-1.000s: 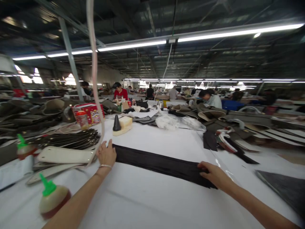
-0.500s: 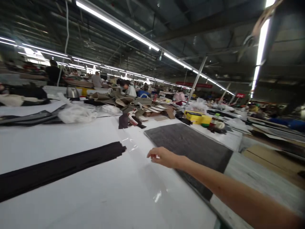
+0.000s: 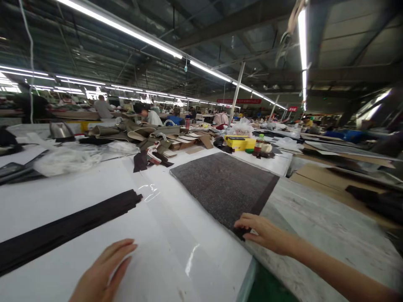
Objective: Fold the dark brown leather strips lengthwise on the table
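Observation:
My left hand [image 3: 102, 272] lies flat and open on the white table sheet [image 3: 176, 235], near the front edge. A long black fabric strip [image 3: 69, 228] stretches across the sheet just beyond it, untouched. My right hand [image 3: 262, 232] reaches to the near corner of a dark grey felt mat [image 3: 225, 186]; its fingers pinch that corner. The mat lies flat to the right of the white sheet, partly on a grey marbled tabletop [image 3: 317, 226].
Clear plastic bags [image 3: 64, 159] and a heap of olive and tan cut pieces [image 3: 157, 140] lie at the back of the table. A yellow box [image 3: 241, 143] and a small bottle [image 3: 258, 144] stand beyond the mat. Other workers are at distant tables.
My view swung right, away from the strip's left end. Both hands left the black strip; the right hand went to the grey mat's corner, the left came to rest on the sheet.

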The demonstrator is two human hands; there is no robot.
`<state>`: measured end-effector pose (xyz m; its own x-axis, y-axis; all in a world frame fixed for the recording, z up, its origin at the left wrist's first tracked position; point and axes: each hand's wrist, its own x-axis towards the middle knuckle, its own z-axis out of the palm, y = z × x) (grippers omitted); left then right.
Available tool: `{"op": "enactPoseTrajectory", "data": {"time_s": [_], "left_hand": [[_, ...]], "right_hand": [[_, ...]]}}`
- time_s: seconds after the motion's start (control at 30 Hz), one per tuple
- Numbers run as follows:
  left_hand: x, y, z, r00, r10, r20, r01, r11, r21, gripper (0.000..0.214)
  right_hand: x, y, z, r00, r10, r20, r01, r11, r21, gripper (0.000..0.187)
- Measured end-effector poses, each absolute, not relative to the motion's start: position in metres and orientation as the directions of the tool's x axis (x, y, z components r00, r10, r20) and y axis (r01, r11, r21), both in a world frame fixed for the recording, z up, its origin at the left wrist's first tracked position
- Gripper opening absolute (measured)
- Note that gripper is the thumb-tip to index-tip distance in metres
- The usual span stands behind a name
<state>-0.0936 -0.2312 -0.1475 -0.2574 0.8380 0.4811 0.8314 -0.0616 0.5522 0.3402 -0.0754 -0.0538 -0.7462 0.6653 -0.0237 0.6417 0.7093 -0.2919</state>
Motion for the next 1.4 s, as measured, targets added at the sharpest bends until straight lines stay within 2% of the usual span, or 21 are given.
{"op": "enactPoseTrajectory", "data": {"time_s": [0.07,0.2,0.33,0.43,0.53,0.63,0.77,0.87,0.93,1.03,1.17,1.23,1.4], "left_hand": [[-0.051,-0.213,-0.143,-0.04,0.904,0.427,0.772,-0.243,0.588,0.029],[0.037,-0.184,-0.127,0.145,0.913,0.381,0.662,-0.376,0.649,0.03],[0.105,-0.158,-0.109,0.319,0.881,0.35,0.581,-0.474,0.662,0.04],[0.139,-0.141,-0.104,0.391,0.865,0.315,0.59,-0.498,0.635,0.049],[0.156,-0.13,-0.109,0.393,0.876,0.279,0.626,-0.477,0.616,0.045],[0.16,-0.127,-0.116,0.388,0.881,0.273,0.638,-0.47,0.61,0.042],[0.159,-0.126,-0.123,0.415,0.874,0.252,0.678,-0.481,0.556,0.045],[0.161,-0.124,-0.126,0.426,0.879,0.216,0.727,-0.474,0.497,0.046],[0.163,-0.122,-0.128,0.423,0.881,0.211,0.741,-0.471,0.479,0.044],[0.165,-0.122,-0.133,0.422,0.879,0.22,0.752,-0.475,0.457,0.041],[0.167,-0.121,-0.143,0.427,0.875,0.229,0.768,-0.485,0.418,0.04],[0.167,-0.12,-0.146,0.428,0.872,0.237,0.777,-0.489,0.398,0.04],[0.169,-0.119,-0.146,0.42,0.879,0.227,0.783,-0.477,0.4,0.041]], "right_hand": [[0.341,-0.074,-0.056,-0.749,0.662,-0.01,0.636,0.716,-0.289,0.024],[0.342,-0.066,-0.061,-0.777,0.63,0.019,0.601,0.75,-0.277,0.012],[0.347,-0.059,-0.065,-0.808,0.587,0.051,0.554,0.786,-0.277,0.015],[0.353,-0.056,-0.067,-0.823,0.561,0.088,0.518,0.806,-0.285,0.022],[0.361,-0.058,-0.073,-0.824,0.549,0.139,0.492,0.815,-0.305,0.027],[0.367,-0.061,-0.081,-0.773,0.592,0.228,0.498,0.789,-0.36,0.031],[0.374,-0.058,-0.092,-0.555,0.73,0.399,0.525,0.68,-0.512,0.03],[0.391,-0.04,-0.087,-0.248,0.827,0.504,0.504,0.555,-0.662,0.029],[0.415,-0.023,-0.072,-0.029,0.839,0.544,0.452,0.496,-0.741,0.031],[0.467,0.003,-0.035,0.239,0.783,0.574,0.376,0.47,-0.798,0.029],[0.538,0.021,0.033,0.506,0.603,0.616,0.352,0.508,-0.786,0.009],[0.563,0.022,0.07,0.554,0.514,0.655,0.388,0.537,-0.749,0.005],[0.584,0.01,0.153,0.531,0.349,0.772,0.544,0.559,-0.626,0.018]]}}
